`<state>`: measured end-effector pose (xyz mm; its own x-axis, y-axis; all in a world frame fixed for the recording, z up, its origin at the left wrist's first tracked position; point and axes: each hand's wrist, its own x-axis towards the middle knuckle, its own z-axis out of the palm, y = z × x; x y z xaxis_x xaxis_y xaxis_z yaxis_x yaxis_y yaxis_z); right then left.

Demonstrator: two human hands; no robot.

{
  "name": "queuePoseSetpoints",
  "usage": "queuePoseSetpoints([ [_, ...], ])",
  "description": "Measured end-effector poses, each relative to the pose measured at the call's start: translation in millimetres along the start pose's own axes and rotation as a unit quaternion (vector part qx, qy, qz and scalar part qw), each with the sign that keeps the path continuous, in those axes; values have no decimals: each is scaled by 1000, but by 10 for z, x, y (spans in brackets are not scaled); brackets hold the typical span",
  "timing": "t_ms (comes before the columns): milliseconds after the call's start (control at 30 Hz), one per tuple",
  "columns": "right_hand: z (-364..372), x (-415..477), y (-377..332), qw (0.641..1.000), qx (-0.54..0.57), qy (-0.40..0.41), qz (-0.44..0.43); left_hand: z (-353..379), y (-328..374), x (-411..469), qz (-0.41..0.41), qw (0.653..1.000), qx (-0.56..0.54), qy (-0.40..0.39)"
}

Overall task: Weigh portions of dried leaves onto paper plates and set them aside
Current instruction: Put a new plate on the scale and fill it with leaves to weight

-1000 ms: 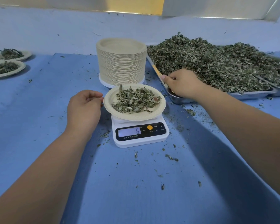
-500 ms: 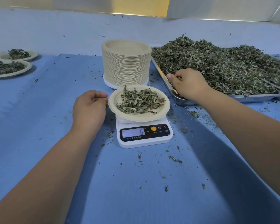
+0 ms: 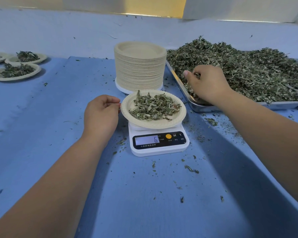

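Fingers (image 3: 190, 75) of the right hand (image 3: 207, 85) pinch dried leaves (image 3: 248, 74) in the tray (image 3: 205, 108), the left hand (image 3: 101, 115) curls at the plate (image 3: 127, 109) on the scale (image 3: 184, 146) — grip unclear — with a few filled plates (image 3: 15, 78) aside and a tall stack (image 3: 139, 71) left.

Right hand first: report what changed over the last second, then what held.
The right hand moved off the tray rim, in over the dried leaves, and now pinches some of them in its curled fingers. Unchanged: the left hand at the rim of the paper plate, the plate on the scale, the display reading 6.
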<state>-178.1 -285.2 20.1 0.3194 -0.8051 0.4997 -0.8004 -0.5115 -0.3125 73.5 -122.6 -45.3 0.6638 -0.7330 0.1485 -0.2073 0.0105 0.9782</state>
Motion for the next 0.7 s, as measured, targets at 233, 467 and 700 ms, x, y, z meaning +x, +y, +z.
queuePoseSetpoints([
  [233,-73,-97,-737,990,95,-25,-101,12,12,-13,3,1000,9,1],
  [467,-24,-75,-1203,967,123,-178,-135,7,38,-28,-3,1000,-1,6],
  [700,-39,-43,-1162,945,170,-262,-95,6,51,-41,-8,1000,-5,-3],
])
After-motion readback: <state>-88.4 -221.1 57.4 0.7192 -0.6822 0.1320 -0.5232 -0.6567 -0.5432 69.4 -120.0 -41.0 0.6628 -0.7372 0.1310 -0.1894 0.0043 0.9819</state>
